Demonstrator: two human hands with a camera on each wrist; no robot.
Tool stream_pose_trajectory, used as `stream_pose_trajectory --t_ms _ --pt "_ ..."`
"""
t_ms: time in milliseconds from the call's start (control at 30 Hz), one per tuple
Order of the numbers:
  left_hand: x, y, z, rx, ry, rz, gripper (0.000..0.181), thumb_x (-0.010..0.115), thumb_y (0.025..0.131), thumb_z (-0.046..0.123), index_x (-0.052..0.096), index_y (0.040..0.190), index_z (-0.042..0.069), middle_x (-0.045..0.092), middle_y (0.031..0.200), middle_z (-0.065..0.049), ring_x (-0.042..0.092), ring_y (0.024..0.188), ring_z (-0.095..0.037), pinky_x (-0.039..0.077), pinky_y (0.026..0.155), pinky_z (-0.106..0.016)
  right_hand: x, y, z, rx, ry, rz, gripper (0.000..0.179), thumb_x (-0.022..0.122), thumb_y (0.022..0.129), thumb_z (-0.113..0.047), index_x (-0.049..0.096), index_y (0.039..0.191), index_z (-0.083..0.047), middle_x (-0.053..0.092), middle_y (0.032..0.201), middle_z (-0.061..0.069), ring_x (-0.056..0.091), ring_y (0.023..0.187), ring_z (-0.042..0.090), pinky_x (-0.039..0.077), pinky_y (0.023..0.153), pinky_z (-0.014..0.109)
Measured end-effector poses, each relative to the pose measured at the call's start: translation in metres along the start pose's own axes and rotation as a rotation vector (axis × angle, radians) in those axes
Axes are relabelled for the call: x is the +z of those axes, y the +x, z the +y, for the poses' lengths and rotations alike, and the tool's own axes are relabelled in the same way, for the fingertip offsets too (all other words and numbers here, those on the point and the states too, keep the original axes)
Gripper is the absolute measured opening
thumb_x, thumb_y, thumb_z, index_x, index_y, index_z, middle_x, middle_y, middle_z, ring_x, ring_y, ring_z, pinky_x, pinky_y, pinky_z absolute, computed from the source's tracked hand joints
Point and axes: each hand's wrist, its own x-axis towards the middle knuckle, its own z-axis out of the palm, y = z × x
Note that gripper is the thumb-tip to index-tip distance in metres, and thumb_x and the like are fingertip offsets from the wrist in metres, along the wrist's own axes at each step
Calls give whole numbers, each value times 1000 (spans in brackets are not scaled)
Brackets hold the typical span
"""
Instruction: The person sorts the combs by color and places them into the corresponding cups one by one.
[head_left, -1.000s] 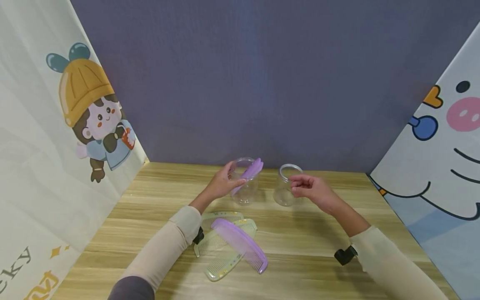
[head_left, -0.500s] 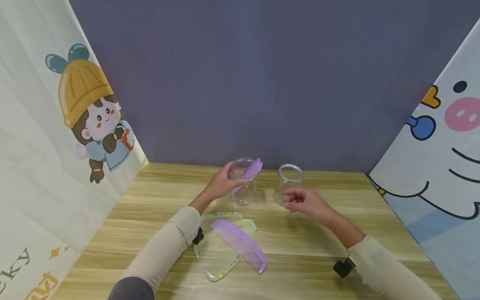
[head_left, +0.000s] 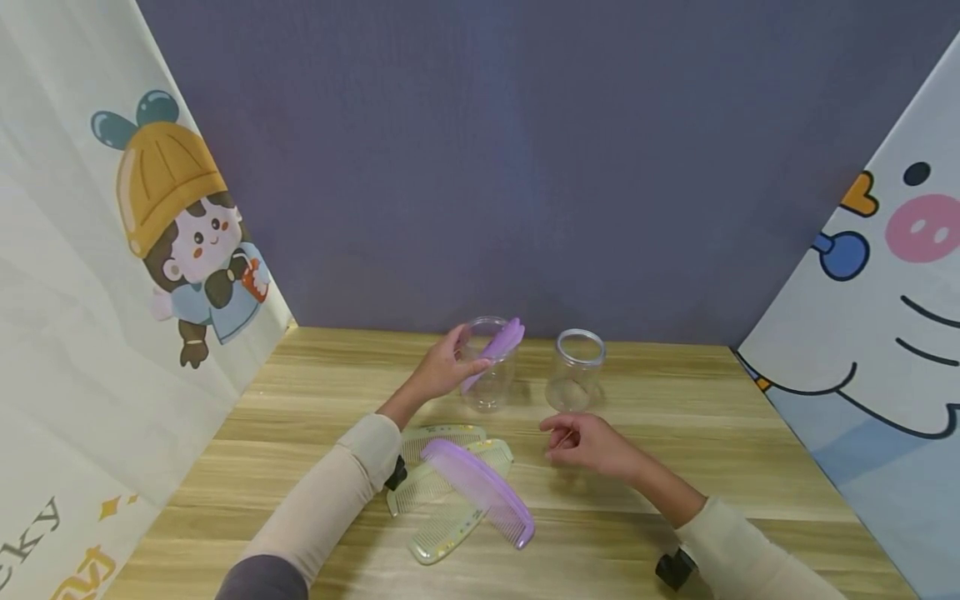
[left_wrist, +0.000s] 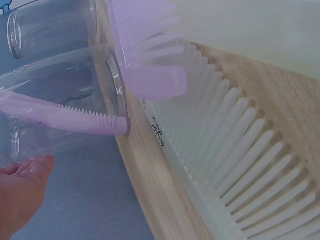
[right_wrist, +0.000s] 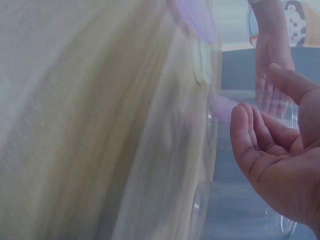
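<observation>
My left hand (head_left: 442, 367) holds a clear plastic jar (head_left: 491, 393) upright at the back of the table, thumb on its near side and fingers behind it. Inside leans a purple comb (head_left: 504, 340), its upper end poking above the rim. A second clear jar (head_left: 573, 392) stands just to the right with nothing in it. My right hand (head_left: 592, 446) hovers in front of that jar, fingers loosely curled and holding nothing, as the right wrist view also shows. Left of it lies another purple comb (head_left: 480, 483) across several light green combs (head_left: 450, 533).
A wooden table (head_left: 637, 508) bears everything. A dark grey-blue panel (head_left: 487, 167) rises behind its far edge. White printed panels with cartoon figures flank both sides, a child (head_left: 202, 233) at left and a pink snout (head_left: 926, 227) at right.
My right hand has come away from the right jar, moving toward me and left toward the pile of combs. My left hand stays on its jar.
</observation>
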Motion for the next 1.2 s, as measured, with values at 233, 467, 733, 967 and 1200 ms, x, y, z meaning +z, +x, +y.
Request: stream_pose_trajectory --t_ms 233,467,733,967,1200 --pt "0 1 0 8 2 2 89 76 92 39 29 159 4 37 162 -20 39 150 -33 39 121 -46 15 -4 -5 2 -34 -34 53 82 85 -18 63 125 11 71 95 11 65 80 3 58 72 19" --pt "1 1 -1 10 9 1 89 76 92 39 29 159 4 38 162 -20 40 149 -33 40 121 -45 30 -10 -9 -13 -48 -60 53 84 83 -19 64 125 7 71 95 9 63 78 0 58 69 19" --pt "2 0 -2 5 6 3 89 76 91 41 30 159 4 39 161 -20 41 148 -33 40 121 -45 44 -15 -18 -2 -65 -98 55 84 82 -19 64 127 5 68 94 5 60 75 0 55 64 19" --pt "2 1 -2 3 -5 3 90 77 91 39 30 159 4 38 161 -21 40 149 -34 40 121 -45 55 -18 -24 19 -97 -96 63 86 78 -19 61 129 7 67 95 6 58 74 2 54 64 19" --pt "1 1 -2 5 -1 2 90 77 91 40 30 159 4 38 161 -21 40 149 -34 39 121 -46 66 -20 -30 -26 -219 -80 49 87 72 -24 66 109 0 60 85 0 50 72 3 47 62 18"
